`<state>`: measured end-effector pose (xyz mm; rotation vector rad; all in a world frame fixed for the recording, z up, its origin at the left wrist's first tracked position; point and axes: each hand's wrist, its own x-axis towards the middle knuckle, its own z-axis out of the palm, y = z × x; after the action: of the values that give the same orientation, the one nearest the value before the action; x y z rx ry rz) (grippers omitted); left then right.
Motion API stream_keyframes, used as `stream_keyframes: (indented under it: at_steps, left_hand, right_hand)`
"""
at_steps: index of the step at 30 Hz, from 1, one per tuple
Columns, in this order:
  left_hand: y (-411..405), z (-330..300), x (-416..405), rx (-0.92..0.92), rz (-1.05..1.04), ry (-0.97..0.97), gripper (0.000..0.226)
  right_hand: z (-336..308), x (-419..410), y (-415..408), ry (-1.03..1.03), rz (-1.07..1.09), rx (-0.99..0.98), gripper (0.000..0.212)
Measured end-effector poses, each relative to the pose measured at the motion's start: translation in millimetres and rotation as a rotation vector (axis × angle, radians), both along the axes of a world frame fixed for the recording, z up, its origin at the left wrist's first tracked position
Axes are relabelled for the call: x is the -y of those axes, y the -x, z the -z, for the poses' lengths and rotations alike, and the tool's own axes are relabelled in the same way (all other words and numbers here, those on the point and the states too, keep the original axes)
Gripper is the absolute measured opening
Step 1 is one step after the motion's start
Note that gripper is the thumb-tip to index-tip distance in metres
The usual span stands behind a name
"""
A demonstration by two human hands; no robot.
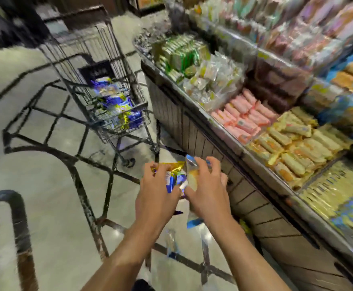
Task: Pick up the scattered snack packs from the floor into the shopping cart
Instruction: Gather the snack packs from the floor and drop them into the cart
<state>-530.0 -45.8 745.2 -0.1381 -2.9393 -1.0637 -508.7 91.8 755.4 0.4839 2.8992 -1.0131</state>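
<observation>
While both arms reach forward over the tiled floor [51, 206], the left hand [157, 190] grips a blue and gold snack pack [172, 175], fingers curled over its top edge, and the right hand [208, 192] clamps a clear pack with blue ends [192, 179], fingers wrapped across its upper part. That clear pack's long axis runs roughly up and down in the view, one blue end above the fingers, the other hanging below the wrist. The blue and gold pack is crumpled, so its direction is hard to read. The two packs touch between the hands.

Ahead and to the left stands the shopping cart [100, 66], its wire basket already holding several blue and gold packs [117, 101]. Open floor lies between the hands and the cart. Along the right runs a display shelf [245, 156] stacked with wrapped snacks, its front edge just beside the right hand. Another clear pack [171, 242] lies on the floor below the forearms, blurred.
</observation>
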Motion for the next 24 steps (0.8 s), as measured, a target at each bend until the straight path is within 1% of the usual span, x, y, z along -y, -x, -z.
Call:
stream_keyframes:
  at_steps: [5,9,12,18,24]
  left_hand:
    - [23,-24,99,-0.026,-0.180,-0.006,0.044]
    - [47,-37,174,-0.010,-0.224,0.002,0.047]
    - [63,-45,219,-0.012,-0.277,-0.031,0.046]
    - [90,-54,290,-0.027,-0.378,-0.087,0.043]
    - [149,-55,326,-0.037,-0.449,-0.101,0.047]
  right_hand:
    - [-23,94,40,-0.086,-0.142,-0.041,0.075]
    - [-36,178,74,-0.086,-0.205,-0.066,0.073]
    - [-41,226,93,-0.087,-0.245,-0.085,0.072]
    - [-58,296,140,-0.118,-0.365,-0.110,0.074]
    - [-66,336,209,-0.145,-0.432,-0.131,0.075]
